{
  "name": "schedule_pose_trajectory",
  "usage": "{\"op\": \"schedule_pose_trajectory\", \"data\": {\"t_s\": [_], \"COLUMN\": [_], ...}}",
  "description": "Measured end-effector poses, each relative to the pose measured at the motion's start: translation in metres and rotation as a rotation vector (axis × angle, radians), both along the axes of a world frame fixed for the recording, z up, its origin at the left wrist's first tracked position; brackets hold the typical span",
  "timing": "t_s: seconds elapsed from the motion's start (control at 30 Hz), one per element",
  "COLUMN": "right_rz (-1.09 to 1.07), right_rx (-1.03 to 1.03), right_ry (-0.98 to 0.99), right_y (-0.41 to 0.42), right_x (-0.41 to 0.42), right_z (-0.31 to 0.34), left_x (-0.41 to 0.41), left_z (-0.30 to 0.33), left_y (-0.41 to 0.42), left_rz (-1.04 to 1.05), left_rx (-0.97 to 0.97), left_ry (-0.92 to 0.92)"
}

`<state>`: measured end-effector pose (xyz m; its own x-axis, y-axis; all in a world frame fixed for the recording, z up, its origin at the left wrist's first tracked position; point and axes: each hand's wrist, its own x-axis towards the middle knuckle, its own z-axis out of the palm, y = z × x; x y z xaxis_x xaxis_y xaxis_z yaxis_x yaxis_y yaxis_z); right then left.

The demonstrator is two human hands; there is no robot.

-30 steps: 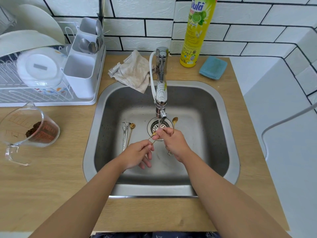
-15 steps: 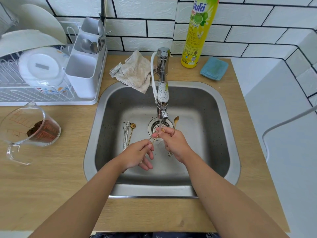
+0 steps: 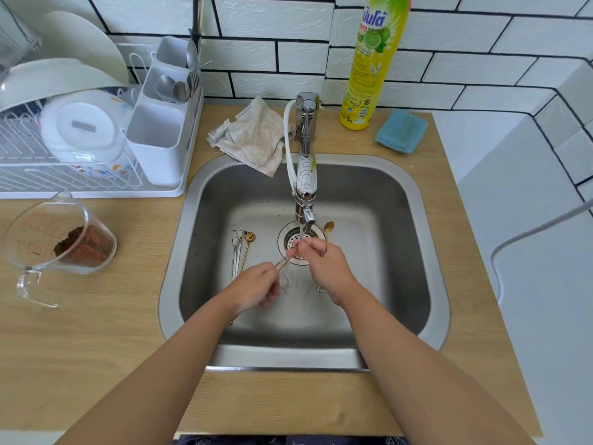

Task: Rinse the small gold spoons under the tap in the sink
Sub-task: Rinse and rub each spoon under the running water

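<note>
We are in the middle of the rinsing step. Our left hand (image 3: 256,285) pinches the handle end of a thin gold spoon (image 3: 283,262), and our right hand (image 3: 324,261) closes its fingers around the bowl end, holding it in the narrow stream that falls from the chrome swivel tap (image 3: 305,187) over the round steel drain strainer (image 3: 290,240) of the stainless steel sink (image 3: 401,252). The spoon's bowl is hidden by the right fingers, so we can only suppose they are rubbing it clean under the water.

Other pieces wait on the sink floor. To the left of the drain lies another small gold spoon with a round decorated head (image 3: 247,247), just beside a pair of slim silver teaspoons (image 3: 236,252). A further gold spoon tip (image 3: 329,226) shows just right of the spout, behind our right hand; its handle is out of sight.

We judge the task partly done: one spoon is under the water, at least two gold ones are yet to be rinsed. The next move calls for turning the held spoon so the stream reaches both faces, then setting it aside, perhaps towards the white plastic dish rack (image 3: 157,146) on the wooden bench (image 3: 96,332), and reaching with a free hand for the next gold spoon without disturbing the silver ones
</note>
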<state>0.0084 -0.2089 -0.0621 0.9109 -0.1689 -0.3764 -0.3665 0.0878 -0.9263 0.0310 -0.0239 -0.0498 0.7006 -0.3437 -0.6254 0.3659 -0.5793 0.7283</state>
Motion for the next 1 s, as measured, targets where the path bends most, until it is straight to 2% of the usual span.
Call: {"op": "schedule_pose_trajectory", "data": {"t_s": [0.07,0.13,0.2,0.27,0.37,0.53,0.7,0.83,0.9,1.0], "right_rz": [-0.214,-0.376,-0.447,-0.465,-0.46,-0.406,-0.278,-0.194,-0.18,-0.164], "right_rx": [-0.025,-0.007,0.034,0.102,0.175,0.218,0.239,0.183,0.182,0.183], "right_ry": [-0.023,-0.04,-0.03,-0.01,-0.008,0.085,0.134,0.13,0.127,0.112], "right_y": [-0.008,-0.018,-0.026,-0.028,-0.024,-0.027,-0.024,-0.019,-0.018,-0.018], "right_x": [0.004,0.006,0.005,0.003,0.002,0.001,0.0,-0.001,-0.001,-0.002], "right_z": [0.0,0.0,0.001,0.004,0.009,0.011,0.008,0.009,0.01,0.011], "left_x": [0.001,0.007,0.015,0.02,0.023,0.022,0.01,0.002,0.002,-0.001], "left_z": [-0.003,-0.004,-0.001,0.004,0.012,0.012,0.006,-0.003,0.0,0.0], "left_y": [-0.003,-0.008,-0.019,-0.037,-0.061,-0.07,-0.059,-0.045,-0.044,-0.045], "left_rz": [-0.024,0.048,0.143,0.152,0.136,0.141,0.196,0.334,0.358,0.318], "left_rx": [-0.044,-0.161,-0.274,-0.323,-0.345,-0.291,-0.404,-0.599,-0.594,-0.455], "left_ry": [-0.095,-0.107,-0.078,-0.058,0.006,-0.004,0.117,0.245,0.232,0.098]}}
